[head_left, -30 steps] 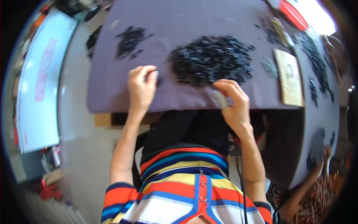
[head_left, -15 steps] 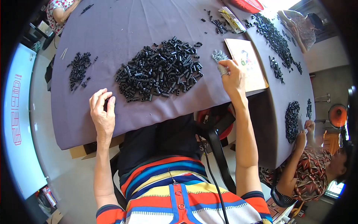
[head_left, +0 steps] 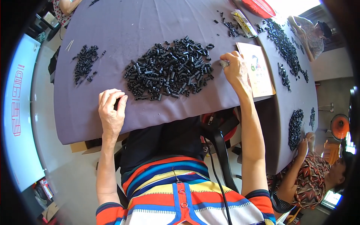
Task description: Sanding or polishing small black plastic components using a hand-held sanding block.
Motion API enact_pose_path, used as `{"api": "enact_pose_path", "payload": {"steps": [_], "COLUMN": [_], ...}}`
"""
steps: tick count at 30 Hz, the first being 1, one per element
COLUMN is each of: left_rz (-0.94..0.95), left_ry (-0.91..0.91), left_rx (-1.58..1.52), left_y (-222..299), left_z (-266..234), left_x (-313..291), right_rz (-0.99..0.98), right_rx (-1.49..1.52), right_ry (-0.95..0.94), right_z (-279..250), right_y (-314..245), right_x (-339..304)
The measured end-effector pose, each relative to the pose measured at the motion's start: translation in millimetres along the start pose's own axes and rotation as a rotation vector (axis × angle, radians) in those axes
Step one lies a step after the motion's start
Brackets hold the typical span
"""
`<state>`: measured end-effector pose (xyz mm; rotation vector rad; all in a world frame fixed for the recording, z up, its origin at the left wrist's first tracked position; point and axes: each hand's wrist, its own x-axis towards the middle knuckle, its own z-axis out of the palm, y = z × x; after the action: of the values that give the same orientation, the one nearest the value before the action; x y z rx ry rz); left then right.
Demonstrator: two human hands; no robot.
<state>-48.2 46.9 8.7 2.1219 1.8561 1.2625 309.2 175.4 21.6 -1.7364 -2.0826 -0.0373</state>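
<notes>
A loose cluster of small black plastic tubes (head_left: 85, 62) lies on the far left of the bench (head_left: 161, 113), which is covered in grey-purple cloth; its long axis runs away from the person and its tubes point in mixed directions. Two thin pale sticks (head_left: 69, 45) lie just beyond its left side, aimed away from the person. Nearer the front edge, the left hand (head_left: 111, 110) rises over the cloth on a nearly straight forearm, back of the hand up, fingers bent toward the right. Its grip is curled, with thumb and forefinger tips close together; something dark shows in the curl, but whether it is a tube cannot be told. In the middle spreads a large heap of short black plastic tubes (head_left: 168, 69), broader from side to side, its pieces lying every way, some with open ends showing. To its right, the right hand (head_left: 237, 69) reaches forward, forearm leaning leftward, knuckles up. Its grip is folded in, thumb and forefinger pinching a silvery grey clump of tiny pieces (head_left: 225, 63). Beside that hand, partly behind it, lies a cream paper booklet (head_left: 258, 77), its long axis running away and slightly left.
</notes>
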Motion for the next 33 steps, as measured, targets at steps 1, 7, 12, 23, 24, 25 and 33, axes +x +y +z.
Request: {"api": "enact_pose_path", "payload": {"steps": [1,7,12,23,24,25,33], "left_rz": [-0.004,0.002,0.002,0.035,0.03,0.032,0.027], "left_ry": [0.002,-0.001,0.013,0.008,0.01,0.014,0.045], "left_rx": [-0.007,-0.011,-0.014,-0.02,-0.033,-0.022,-0.046], "left_y": [0,1,0,-1,-1,-2,0], "left_z": [1,1,1,1,1,2,2], "left_x": [0,0,-1,-1,-1,-1,-1], "right_rz": [-0.043,-0.032,0.033,-0.021,-0.038,-0.022,-0.036], "right_rx": [0.022,0.063,0.025,0.03,0.035,0.054,-0.004], "right_ry": [0.01,-0.04,-0.02,-0.041,-0.025,-0.039,0.018], "right_z": [-2,-21,-29,-9,-10,-12,-10], "right_y": [-1,-6,-3,-2,-2,-2,-7], "right_x": [-2,-18,-16,-7,-8,-9,-4]}}
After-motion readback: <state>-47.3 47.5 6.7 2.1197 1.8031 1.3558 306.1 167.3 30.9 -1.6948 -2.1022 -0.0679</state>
